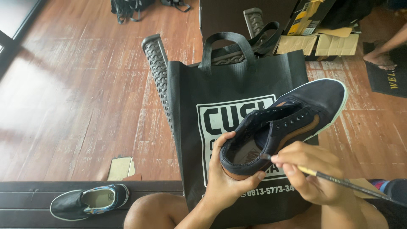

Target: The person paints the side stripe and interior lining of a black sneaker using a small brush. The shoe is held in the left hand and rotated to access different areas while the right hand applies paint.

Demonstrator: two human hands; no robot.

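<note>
Item in hand: a dark navy low-top sneaker (pixel 288 123) with a white sole edge, a tan strip along its side and empty eyelets, held above the person's lap with its toe pointed up and to the right. The heel is cupped by the left hand (pixel 227 178), fingers curled behind the heel and thumb laid along the brown heel edge. A thin paintbrush (pixel 339 182), dark-handled with a pale band near the ferrule, is pinched in the right hand (pixel 311 171), fingers closed narrowly round the shaft; its tip is set against the collar of the sneaker near the opening. Beneath the sneaker, a black tote bag (pixel 212 89) with looped handles and a white printed panel is spread over the person's bare knees. Behind the bag, two grey ridged chair legs or rails (pixel 157 68) are seen, upturned. At lower left, a second dark slip-on shoe (pixel 89 201) with a patterned lining is placed on a dark bench edge (pixel 25 199), well apart from the hands. A scrap of cardboard (pixel 121 168) is laid on the reddish wooden floor (pixel 76 97). At upper right, cardboard boxes (pixel 322 38) and another person's foot (pixel 379 58) on a dark doormat (pixel 388 80) are noted.
</note>
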